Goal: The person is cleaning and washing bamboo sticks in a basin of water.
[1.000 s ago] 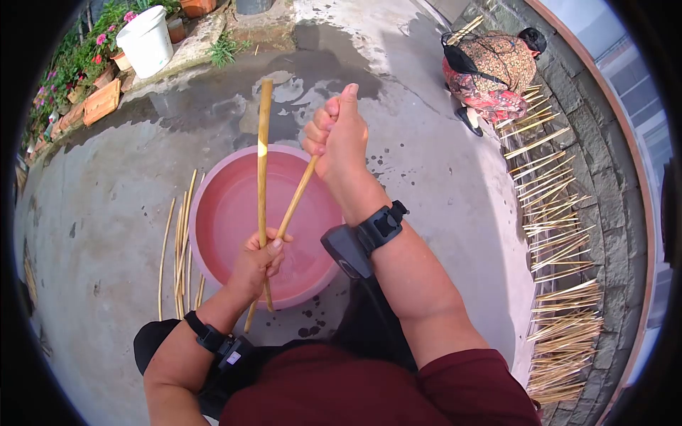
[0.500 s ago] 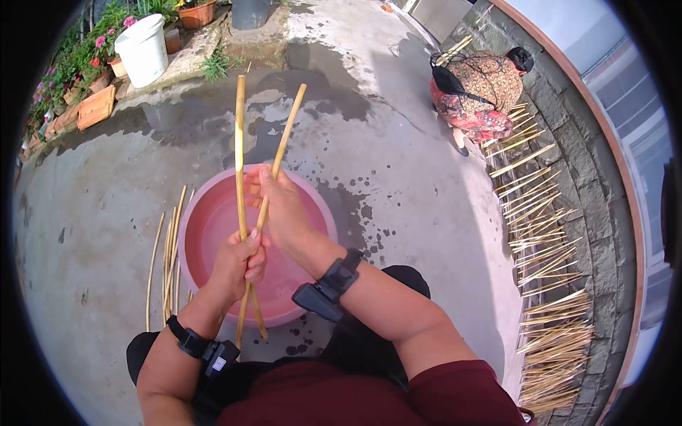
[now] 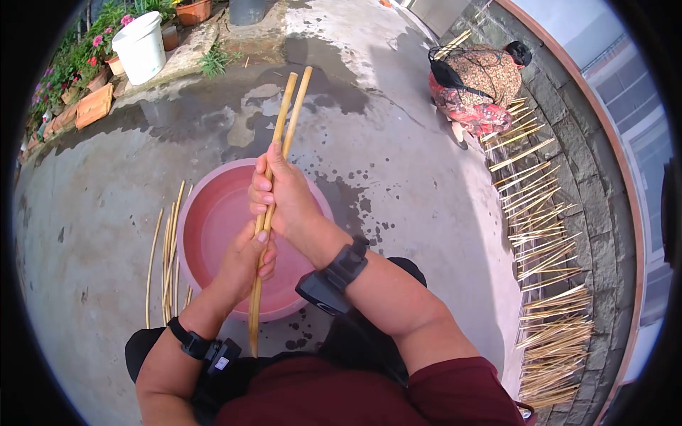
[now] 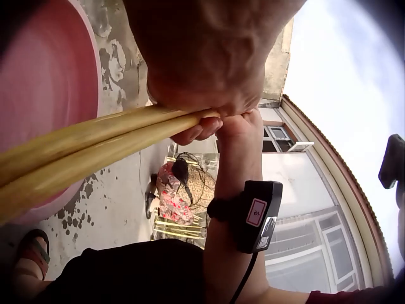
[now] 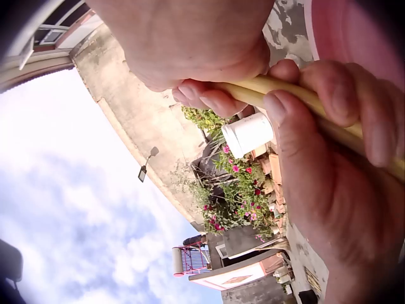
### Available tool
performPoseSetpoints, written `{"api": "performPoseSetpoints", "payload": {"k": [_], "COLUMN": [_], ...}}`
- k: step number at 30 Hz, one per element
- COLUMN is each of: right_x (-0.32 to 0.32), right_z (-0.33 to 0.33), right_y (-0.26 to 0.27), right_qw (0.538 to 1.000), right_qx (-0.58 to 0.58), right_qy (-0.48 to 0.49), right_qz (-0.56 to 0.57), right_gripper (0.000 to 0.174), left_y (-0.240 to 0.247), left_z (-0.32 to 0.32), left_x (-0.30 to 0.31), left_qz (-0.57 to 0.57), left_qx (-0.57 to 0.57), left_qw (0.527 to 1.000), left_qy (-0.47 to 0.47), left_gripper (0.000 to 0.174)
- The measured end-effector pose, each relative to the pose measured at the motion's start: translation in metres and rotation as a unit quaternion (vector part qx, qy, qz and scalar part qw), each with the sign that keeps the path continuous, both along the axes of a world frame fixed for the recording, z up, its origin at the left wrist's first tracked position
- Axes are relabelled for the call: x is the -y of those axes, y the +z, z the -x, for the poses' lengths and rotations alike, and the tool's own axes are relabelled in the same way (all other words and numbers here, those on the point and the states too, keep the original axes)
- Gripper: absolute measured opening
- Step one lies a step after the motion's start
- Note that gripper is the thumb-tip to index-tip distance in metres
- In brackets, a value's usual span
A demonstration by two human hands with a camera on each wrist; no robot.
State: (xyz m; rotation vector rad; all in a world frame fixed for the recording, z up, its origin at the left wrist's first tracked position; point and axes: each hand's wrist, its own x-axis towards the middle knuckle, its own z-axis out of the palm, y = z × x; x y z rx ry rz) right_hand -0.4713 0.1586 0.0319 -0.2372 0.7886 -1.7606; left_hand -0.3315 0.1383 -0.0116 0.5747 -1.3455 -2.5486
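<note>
Pink basin (image 3: 213, 227) below, contents unclear; left fingers (image 3: 268, 260), right fingers (image 3: 261, 184) gripping two sticks (image 3: 285, 106).

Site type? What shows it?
An outdoor yard, probably residential: open sky overhead, flowering plants along one edge, and a building with windows on the opposite side.

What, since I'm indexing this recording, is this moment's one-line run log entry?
left hand: grips two yellow sticks | right hand: grips both farther up | top ends: slightly apart | pink basin: on ground beneath
</note>
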Motion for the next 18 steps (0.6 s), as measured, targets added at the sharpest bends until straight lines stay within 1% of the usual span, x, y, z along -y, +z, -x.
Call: {"api": "performPoseSetpoints", "payload": {"k": [3, 6, 9, 12, 15, 17, 18], "right_x": [-0.003, -0.01, -0.013, -0.004, -0.001, 0.0, 0.0], "right_z": [0.011, 0.058, 0.044, 0.026, -0.011, -0.032, -0.036], "right_y": [-0.005, 0.002, -0.005, -0.016, -0.03, -0.049, -0.05], "right_qw": [0.998, 0.983, 0.978, 0.974, 0.981, 0.983, 0.983], "right_qx": [-0.008, 0.001, 0.002, -0.011, -0.055, -0.05, -0.047], "right_qy": [-0.052, -0.181, -0.206, -0.223, -0.161, -0.129, -0.114], "right_qz": [-0.017, 0.009, 0.003, -0.026, -0.097, -0.125, -0.138], "right_gripper": [0.04, 0.039, 0.034, 0.03, 0.027, 0.025, 0.024], "left_y": [0.001, 0.002, -0.003, -0.002, -0.013, -0.022, -0.025], "left_z": [0.006, -0.016, -0.017, -0.016, -0.011, -0.011, -0.011], "left_x": [-0.013, 0.005, 0.003, 0.004, 0.003, 0.004, 0.004], "left_qz": [0.095, 0.008, 0.079, 0.065, 0.078, 0.051, 0.039], "left_qx": [-0.056, 0.043, 0.109, 0.178, 0.2, 0.22, 0.23], "left_qw": [0.993, 0.993, 0.989, 0.981, 0.977, 0.974, 0.972], "left_qy": [0.041, -0.107, -0.063, -0.049, -0.005, 0.012, 0.019], "left_gripper": [0.02, 0.021, 0.034, 0.043, 0.047, 0.047, 0.047]}}
